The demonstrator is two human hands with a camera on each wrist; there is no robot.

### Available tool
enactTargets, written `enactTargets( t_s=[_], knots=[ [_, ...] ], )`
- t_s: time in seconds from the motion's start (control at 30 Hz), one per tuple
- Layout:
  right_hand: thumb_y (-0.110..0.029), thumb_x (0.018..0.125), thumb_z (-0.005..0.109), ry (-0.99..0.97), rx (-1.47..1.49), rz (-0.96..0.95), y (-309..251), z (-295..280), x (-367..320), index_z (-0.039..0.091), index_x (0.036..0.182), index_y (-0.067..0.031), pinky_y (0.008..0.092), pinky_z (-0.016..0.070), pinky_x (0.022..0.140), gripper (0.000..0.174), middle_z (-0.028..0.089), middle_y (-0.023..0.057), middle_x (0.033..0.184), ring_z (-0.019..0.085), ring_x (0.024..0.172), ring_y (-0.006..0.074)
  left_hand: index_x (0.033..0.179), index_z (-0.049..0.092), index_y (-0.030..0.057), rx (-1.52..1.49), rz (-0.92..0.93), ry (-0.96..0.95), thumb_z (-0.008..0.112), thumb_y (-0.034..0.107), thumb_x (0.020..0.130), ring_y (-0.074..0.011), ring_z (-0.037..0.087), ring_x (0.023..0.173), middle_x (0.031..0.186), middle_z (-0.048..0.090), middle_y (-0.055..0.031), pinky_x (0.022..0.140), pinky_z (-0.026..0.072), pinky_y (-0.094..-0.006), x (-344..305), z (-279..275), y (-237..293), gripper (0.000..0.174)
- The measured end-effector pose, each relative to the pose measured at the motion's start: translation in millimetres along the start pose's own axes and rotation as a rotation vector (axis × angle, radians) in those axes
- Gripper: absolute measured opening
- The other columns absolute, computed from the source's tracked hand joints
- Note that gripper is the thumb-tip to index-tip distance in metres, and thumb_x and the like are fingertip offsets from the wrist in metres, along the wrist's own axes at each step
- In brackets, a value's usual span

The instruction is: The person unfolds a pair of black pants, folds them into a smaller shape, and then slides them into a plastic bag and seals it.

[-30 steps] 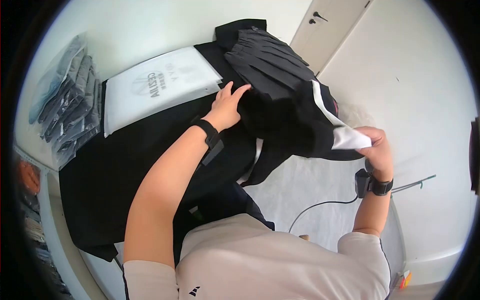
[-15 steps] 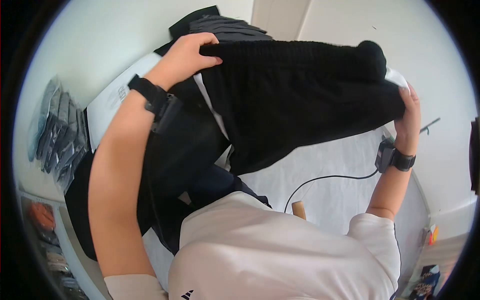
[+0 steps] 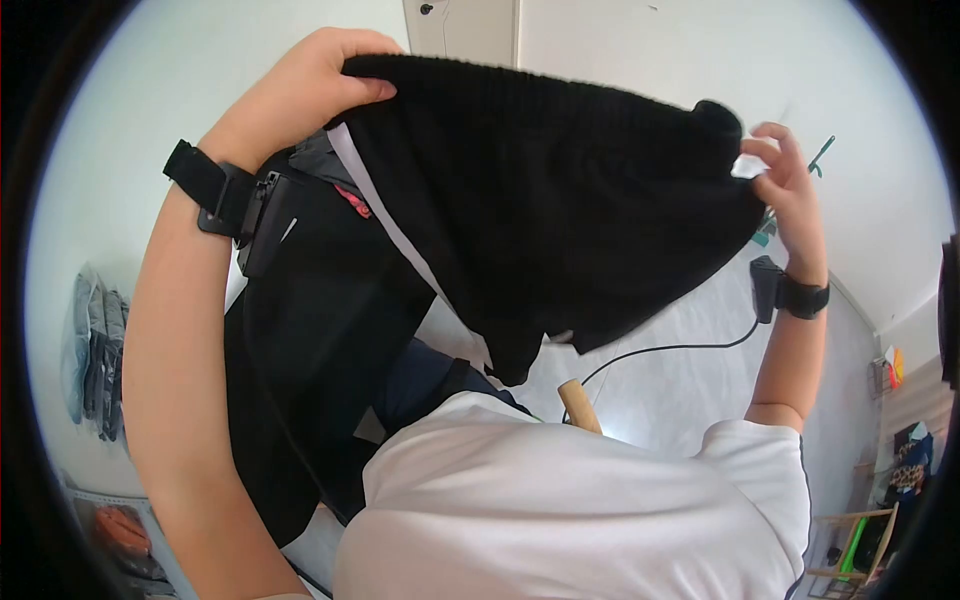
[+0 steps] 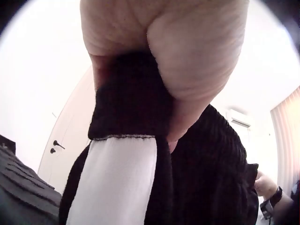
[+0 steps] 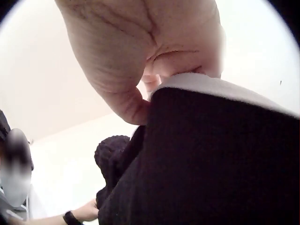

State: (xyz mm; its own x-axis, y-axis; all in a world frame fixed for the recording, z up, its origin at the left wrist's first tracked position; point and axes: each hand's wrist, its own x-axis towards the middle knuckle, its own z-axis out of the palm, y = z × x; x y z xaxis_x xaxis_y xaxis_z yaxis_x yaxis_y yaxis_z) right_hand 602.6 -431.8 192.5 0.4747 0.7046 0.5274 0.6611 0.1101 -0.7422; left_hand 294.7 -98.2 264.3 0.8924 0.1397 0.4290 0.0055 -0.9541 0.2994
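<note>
Black shorts point(image 3: 560, 210) with a gathered elastic waistband hang spread in the air between both hands. My left hand point(image 3: 295, 95) grips one end of the waistband, thumb in front. A white side stripe point(image 4: 115, 183) runs down from just below that grip in the left wrist view. On the other side my right hand point(image 3: 790, 190) pinches the shorts at a white strip point(image 5: 211, 86), a little below the waistband's end. That end of the waistband is bunched into a small roll. The legs hang down in front of the body.
Left of the shorts lies a black-covered table point(image 3: 310, 330), with a dark grey pleated garment point(image 4: 23, 183) beyond it. Bagged folded clothes point(image 3: 95, 350) are at far left. A cable point(image 3: 660, 348) runs from the right wrist, past a wooden piece point(image 3: 578, 405).
From a bunched state over the table, the shorts have been raised and stretched out. My left hand took the waistband and moved up and left; the view turned right.
</note>
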Motion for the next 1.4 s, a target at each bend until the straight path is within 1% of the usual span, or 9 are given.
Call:
enactTargets(
  t_s=[0.17,0.2,0.3,0.57,0.73,0.97,1.1,1.17,1.4],
  knots=[
    [0.021,0.057,0.044,-0.202,-0.408,-0.129,0,41,-12,0.038,0.142,-0.02,0.022,0.0429,0.074,0.094,0.045,0.001,0.088,0.044,0.079,0.0135,0.092,0.064,-0.0017,0.212,0.128,-0.064,0.062,0.003,0.081,-0.0292,0.058,0.087,0.09,0.063,-0.0132,0.083,0.0478,-0.0342,2,14,-6,0.012],
    [0.022,0.056,0.044,-0.255,-0.422,0.003,-11,50,-14,0.038,0.142,-0.0221,0.0244,0.0438,0.08,0.097,0.051,0.0048,0.098,0.051,0.089,0.0187,0.091,0.065,-0.0016,0.234,0.076,-0.08,0.062,0.004,0.08,-0.0297,0.058,0.087,0.09,0.063,-0.0135,0.083,0.0478,-0.0343,2,17,-3,0.013],
    [0.023,0.054,0.043,-0.356,-0.467,-0.29,-1,70,-17,0.039,0.14,-0.0219,0.0314,0.0473,0.087,0.098,0.048,0.012,0.13,0.05,0.118,0.0304,0.09,0.066,-0.0013,0.246,-0.003,-0.099,0.062,0.004,0.078,-0.0306,0.058,0.086,0.089,0.063,-0.0141,0.081,0.0479,-0.0347,1,21,0,0.013],
    [0.025,0.053,0.044,-0.576,-0.429,-0.461,-11,97,-36,0.054,0.125,-0.0219,0.0331,0.0505,0.075,0.086,0.047,0.0147,0.134,0.056,0.108,0.0331,0.092,0.066,-0.0033,0.261,-0.027,-0.051,0.063,0.006,0.074,-0.0303,0.062,0.073,0.083,0.065,-0.0176,0.068,0.0502,-0.0349,-4,12,-19,0.02],
    [0.017,0.058,0.051,-0.636,-0.478,-0.506,-33,101,-41,0.06,0.109,-0.0171,0.0358,0.0497,0.058,0.062,0.055,0.0147,0.126,0.062,0.08,0.0355,0.09,0.066,-0.0022,0.256,-0.119,-0.082,0.062,0.004,0.075,-0.0282,0.061,0.08,0.087,0.064,-0.015,0.073,0.0497,-0.0331,-7,10,-16,0.016],
    [-0.017,0.069,0.076,-0.497,-0.661,-0.36,-18,75,-21,0.058,0.094,-0.0058,0.0358,0.0463,0.061,0.033,0.062,0.0155,0.085,0.057,0.069,0.0355,0.088,0.065,-0.0018,0.204,-0.085,-0.211,0.069,0.007,0.074,-0.0274,0.058,0.083,0.084,0.061,-0.0124,0.074,0.0483,-0.0315,-17,8,-15,0.017],
    [-0.009,0.07,0.077,-0.321,-0.492,-0.187,9,61,5,0.053,0.084,0.0024,0.0299,0.0399,0.062,0.03,0.044,0.0103,0.067,0.04,0.064,0.0198,0.076,0.058,-0.0037,0.269,-0.145,-0.225,0.074,0.013,0.073,-0.0242,0.054,0.067,0.073,0.053,-0.0138,0.062,0.0446,-0.0307,-22,10,-2,0.023],
    [-0.002,0.076,0.072,-0.194,-0.433,-0.101,14,54,19,0.045,0.078,-0.001,0.0228,0.0381,0.062,0.027,0.038,-0.0002,0.068,0.038,0.069,0.0068,0.073,0.055,-0.0062,0.315,-0.232,-0.302,0.076,0.017,0.07,-0.0259,0.051,0.064,0.068,0.05,-0.0161,0.062,0.0438,-0.0331,-18,4,9,0.031],
    [-0.013,0.085,0.069,-0.066,-0.311,-0.334,17,54,54,0.044,0.081,-0.0037,0.0239,0.0339,0.058,0.026,0.037,-0.0016,0.069,0.035,0.066,0.0088,0.065,0.048,-0.007,0.427,-0.324,-0.424,0.075,0.023,0.068,-0.0196,0.04,0.052,0.055,0.037,-0.0129,0.054,0.038,-0.0325,-20,-2,-11,0.04]
  ],
)
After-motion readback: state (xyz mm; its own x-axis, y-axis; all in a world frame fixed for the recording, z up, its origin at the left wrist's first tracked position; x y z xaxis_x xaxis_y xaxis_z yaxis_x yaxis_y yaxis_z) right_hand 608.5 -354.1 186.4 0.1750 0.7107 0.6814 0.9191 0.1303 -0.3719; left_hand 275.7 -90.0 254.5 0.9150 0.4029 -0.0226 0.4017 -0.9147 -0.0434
